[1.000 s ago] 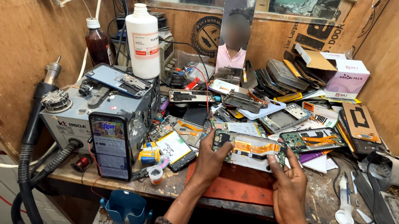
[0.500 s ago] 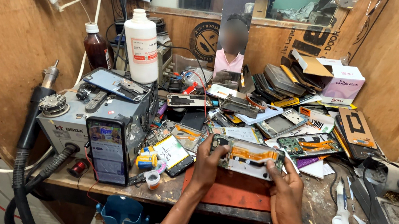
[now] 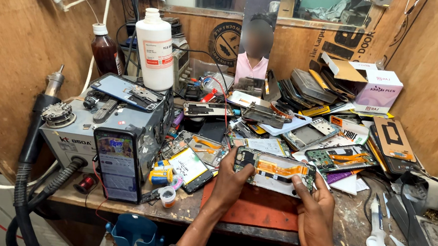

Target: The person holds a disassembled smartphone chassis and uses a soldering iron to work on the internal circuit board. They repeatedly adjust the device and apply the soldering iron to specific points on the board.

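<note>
I hold an opened phone [image 3: 278, 172] with its back off, green circuit board and orange flex cable showing, level above a red work mat [image 3: 253, 209]. My left hand [image 3: 229, 183] grips its left end, thumb on the board. My right hand [image 3: 313, 204] grips its right end from below. Both forearms reach up from the bottom edge of the view.
A grey rework station [image 3: 98, 132] with a phone [image 3: 115, 163] leaning on its front stands at left, black hose [image 3: 25, 183] beside it. A white bottle [image 3: 154, 49] and brown bottle [image 3: 106, 52] sit behind. Phone parts [image 3: 331, 152] litter the bench; white tweezers [image 3: 376, 234] lie at right.
The opened phone and both hands have come down and slightly nearer to me, over the red mat. Both grips are unchanged.
</note>
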